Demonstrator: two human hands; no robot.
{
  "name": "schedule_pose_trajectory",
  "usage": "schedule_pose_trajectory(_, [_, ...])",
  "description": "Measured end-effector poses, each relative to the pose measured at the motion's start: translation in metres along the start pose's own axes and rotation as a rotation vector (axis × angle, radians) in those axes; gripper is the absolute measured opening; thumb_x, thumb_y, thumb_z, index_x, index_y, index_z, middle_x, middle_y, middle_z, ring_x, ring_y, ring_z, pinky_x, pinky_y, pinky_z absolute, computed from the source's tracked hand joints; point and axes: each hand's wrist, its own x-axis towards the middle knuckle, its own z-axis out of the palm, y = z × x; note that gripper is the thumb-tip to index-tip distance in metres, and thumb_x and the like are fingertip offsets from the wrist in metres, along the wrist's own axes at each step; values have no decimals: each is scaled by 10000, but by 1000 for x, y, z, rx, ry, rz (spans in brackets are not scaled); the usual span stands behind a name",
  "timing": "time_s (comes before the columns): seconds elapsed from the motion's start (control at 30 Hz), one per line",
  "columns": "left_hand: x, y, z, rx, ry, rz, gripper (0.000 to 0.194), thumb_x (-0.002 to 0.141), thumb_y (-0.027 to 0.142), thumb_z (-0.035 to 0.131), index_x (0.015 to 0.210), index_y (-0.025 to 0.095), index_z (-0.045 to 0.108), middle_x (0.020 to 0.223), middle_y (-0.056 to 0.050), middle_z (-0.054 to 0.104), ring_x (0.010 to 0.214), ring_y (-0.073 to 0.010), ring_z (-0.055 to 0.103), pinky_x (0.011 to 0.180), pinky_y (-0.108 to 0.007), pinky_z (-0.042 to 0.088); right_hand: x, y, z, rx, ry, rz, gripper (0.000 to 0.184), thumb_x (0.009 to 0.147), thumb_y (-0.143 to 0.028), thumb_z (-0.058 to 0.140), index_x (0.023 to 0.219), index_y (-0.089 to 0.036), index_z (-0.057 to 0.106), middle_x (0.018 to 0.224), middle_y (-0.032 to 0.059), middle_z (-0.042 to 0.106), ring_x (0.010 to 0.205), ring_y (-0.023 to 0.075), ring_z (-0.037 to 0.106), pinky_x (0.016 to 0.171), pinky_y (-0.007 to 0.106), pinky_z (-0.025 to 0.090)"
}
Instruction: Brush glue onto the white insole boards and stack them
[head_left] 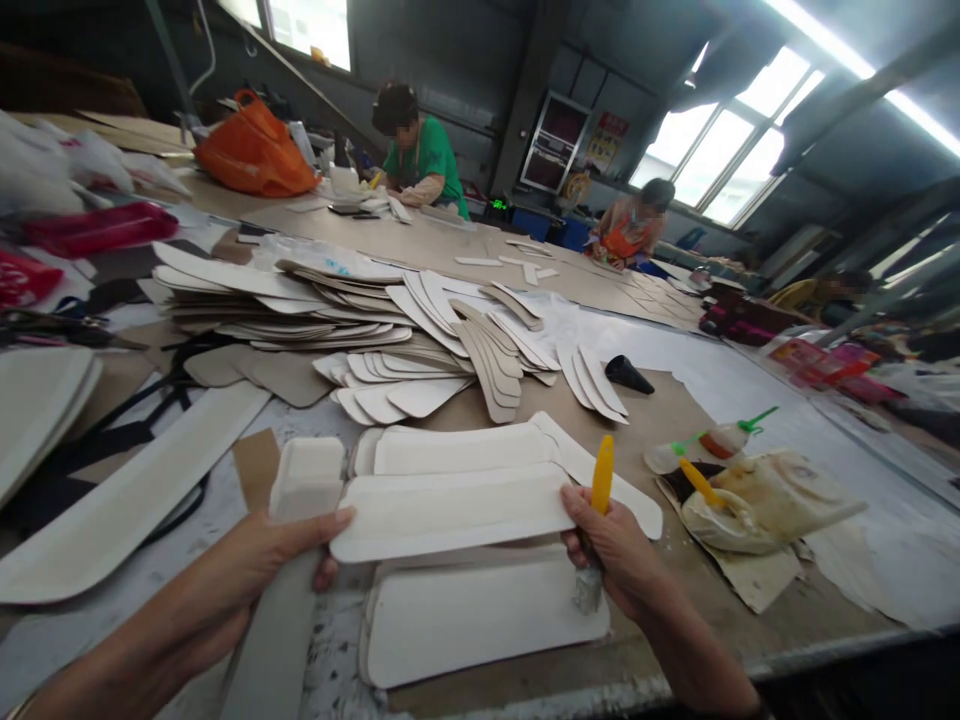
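A long white curved board piece point(457, 510) is stretched between my two hands, just above other pieces. My left hand point(277, 555) pinches its left end between thumb and fingers. At the other end, my right hand point(611, 540) grips the piece and also holds a brush with a yellow handle point(602, 475), its bristles pointing down. Beneath lies a stack of similar white pieces point(487, 620), and behind the held one is another white piece point(465, 448). A narrow pale strip point(281, 620) runs under my left forearm.
Piles of curved pieces point(352, 300) cover the table's middle. At right stand a glue-stained container point(765, 500) with a yellow-handled tool and small green-tipped bottles point(731, 437). A black cone point(628, 375) lies beyond. An orange bag point(255, 150) and co-workers point(427, 160) are across the table.
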Motion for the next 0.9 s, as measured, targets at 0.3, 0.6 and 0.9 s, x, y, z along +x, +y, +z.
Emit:
schedule_pose_trajectory(0.3, [29,21,-13,117,193,171,307,642,341,757,780,123,590,645,16,631,591,-118,527,528,-188,413,46,-24,-13,-606,294,-265,244,790,-425,583,683,-218,510,514,-33,522,431,127,486,435,236,339])
schedule_pose_trajectory(0.6, [-7,-28,-3,309,86,105,276,675,436,633,613,172,580,443,48,549,512,-136,491,558,-229,394,-13,-11,9,-636,95,-476,367,831,-503,532,605,-214,530,513,-35,479,463,117,431,465,240,353])
schedule_pose_trajectory(0.9, [-13,-79,18,291,7,2,303,519,484,616,452,203,521,351,1,516,343,-154,467,397,-276,361,-64,17,51,18,-72,-330,456,899,-595,401,836,-194,609,748,30,587,732,174,556,665,283,440])
